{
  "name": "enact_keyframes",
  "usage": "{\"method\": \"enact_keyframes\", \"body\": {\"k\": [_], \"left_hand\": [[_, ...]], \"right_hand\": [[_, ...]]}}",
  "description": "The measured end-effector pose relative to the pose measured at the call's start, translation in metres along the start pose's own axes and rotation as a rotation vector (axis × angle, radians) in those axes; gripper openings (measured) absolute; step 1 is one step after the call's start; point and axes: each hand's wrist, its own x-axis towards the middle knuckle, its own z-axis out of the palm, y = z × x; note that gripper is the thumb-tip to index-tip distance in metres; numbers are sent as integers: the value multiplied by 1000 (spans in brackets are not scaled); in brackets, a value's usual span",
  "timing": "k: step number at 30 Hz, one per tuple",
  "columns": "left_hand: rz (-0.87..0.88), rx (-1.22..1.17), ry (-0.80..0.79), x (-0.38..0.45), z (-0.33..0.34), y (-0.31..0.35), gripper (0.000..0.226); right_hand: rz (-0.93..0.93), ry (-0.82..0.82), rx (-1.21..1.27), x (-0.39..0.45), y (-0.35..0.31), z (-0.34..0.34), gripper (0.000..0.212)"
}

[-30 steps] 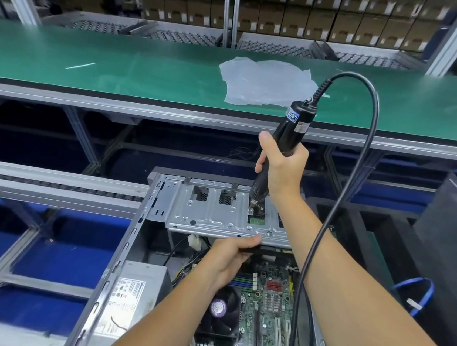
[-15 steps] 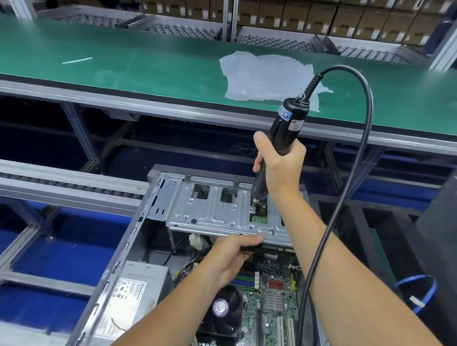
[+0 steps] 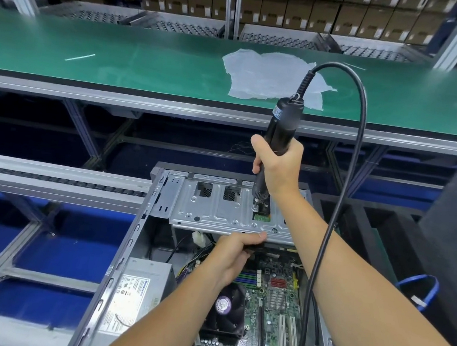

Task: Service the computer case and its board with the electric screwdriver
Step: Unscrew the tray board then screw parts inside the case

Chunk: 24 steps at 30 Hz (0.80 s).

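An open grey computer case (image 3: 130, 235) lies in front of me, with a green motherboard (image 3: 272, 304) inside. A silver drive cage (image 3: 218, 208) spans the case's far end. My right hand (image 3: 278, 167) grips a black electric screwdriver (image 3: 281, 125), held nearly upright, its bit touching the top of the cage beside a cutout. The tool's black cable (image 3: 350, 157) arcs up and down over my right forearm. My left hand (image 3: 234, 251) is closed on the cage's near edge, thumb on top.
A grey power supply (image 3: 135, 295) sits at the case's near left and a black CPU fan (image 3: 224, 307) beside it. A green conveyor belt (image 3: 121, 57) with a crumpled plastic bag (image 3: 265, 75) runs behind. Roller rails (image 3: 51, 179) lie left, black foam trays (image 3: 384, 240) right.
The screwdriver now stands more upright on the cage, its top swung slightly left. Both hands stay in place.
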Motion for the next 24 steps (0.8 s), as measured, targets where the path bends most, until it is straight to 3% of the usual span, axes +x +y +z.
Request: {"method": "enact_keyframes", "body": {"k": [3,12,16,18,21,24], "left_hand": [[-4,-13,2,0,0,0,11],[-12,-8,3,3,0,-2,30],[-12,46,-21,0,-1,3,20],[-60,268,-53,-7,-3,10,27],[-158,871,-48,-26,-8,19,66],[-22,1181,15,-36,-1,24,70]], "right_hand": [[-3,-24,18,0,0,-1,30],[3,-56,10,0,0,0,29],[16,-32,38,1,0,-2,30],[11,-13,50,0,0,-3,30],[4,35,80,-4,-3,-6,30],[-28,106,147,2,-20,-8,30]]}}
